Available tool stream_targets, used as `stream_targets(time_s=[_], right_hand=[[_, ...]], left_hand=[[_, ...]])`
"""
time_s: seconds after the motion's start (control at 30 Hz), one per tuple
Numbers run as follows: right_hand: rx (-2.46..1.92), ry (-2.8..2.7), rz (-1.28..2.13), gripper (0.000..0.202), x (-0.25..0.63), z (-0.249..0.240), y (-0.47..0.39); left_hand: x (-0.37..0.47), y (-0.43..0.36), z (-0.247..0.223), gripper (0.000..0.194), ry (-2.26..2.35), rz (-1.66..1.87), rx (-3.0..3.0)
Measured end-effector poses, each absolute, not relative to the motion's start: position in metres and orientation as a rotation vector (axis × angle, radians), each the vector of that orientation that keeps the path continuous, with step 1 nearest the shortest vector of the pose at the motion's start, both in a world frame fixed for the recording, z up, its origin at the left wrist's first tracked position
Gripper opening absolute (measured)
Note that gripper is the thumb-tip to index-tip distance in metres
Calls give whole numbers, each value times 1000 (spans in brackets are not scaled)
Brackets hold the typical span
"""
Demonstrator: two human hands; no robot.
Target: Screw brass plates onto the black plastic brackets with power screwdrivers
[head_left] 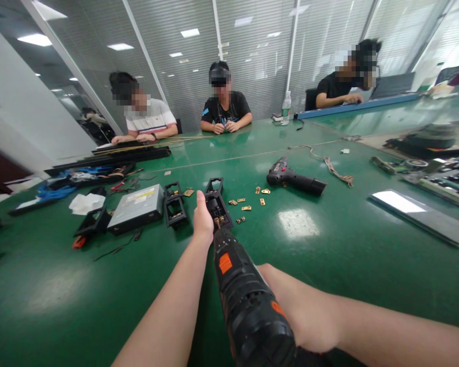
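My right hand [283, 300] is wrapped round a black cordless drill [240, 290] with orange marks, its nose pointing away from me. The drill's bit meets small brass parts inside a black plastic housing [225, 208]. With the thumb up, my left hand [202, 219] grips that housing by its left side; its other fingers are hidden. Just beyond stands another black frame [214, 185]. Several small brass pieces [247, 208] lie scattered to the right of the housing.
A second drill [294, 178] lies on the green table [329, 244]. Left are two black frames [175, 210] and a silver disc drive [137, 206]. A flat glossy panel [424, 216] and circuit boards [443, 178] lie right. Three people sit across the table, near a bottle [286, 108].
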State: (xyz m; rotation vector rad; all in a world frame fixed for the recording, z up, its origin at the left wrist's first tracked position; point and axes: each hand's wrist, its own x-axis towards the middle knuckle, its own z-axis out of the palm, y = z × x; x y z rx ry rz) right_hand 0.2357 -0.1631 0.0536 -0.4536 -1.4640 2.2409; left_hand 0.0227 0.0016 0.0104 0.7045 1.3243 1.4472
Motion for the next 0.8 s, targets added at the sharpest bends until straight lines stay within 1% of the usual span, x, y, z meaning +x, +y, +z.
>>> stream_targets(time_s=[0.17, 0.3, 0.4, 0.5, 0.67, 0.8], right_hand=[[-456, -1465, 2336, 74, 237, 51, -161], [-527, -1492, 2366, 70, 235, 45, -156], [-495, -1477, 2391, 66, 234, 40, -155], [-473, -1437, 2392, 69, 234, 37, -157], [-493, -1385, 2449, 72, 233, 35, -160], [-496, -1367, 2458, 74, 230, 29, -161]], left_hand=[[25, 1, 13, 87, 1344, 1451, 690], [25, 0, 14, 86, 1335, 1441, 693], [23, -1, 14, 88, 1338, 1437, 681], [24, -1, 16, 90, 1329, 1433, 666], [28, -3, 21, 80, 1329, 1429, 675], [26, -2, 21, 80, 1329, 1437, 695]])
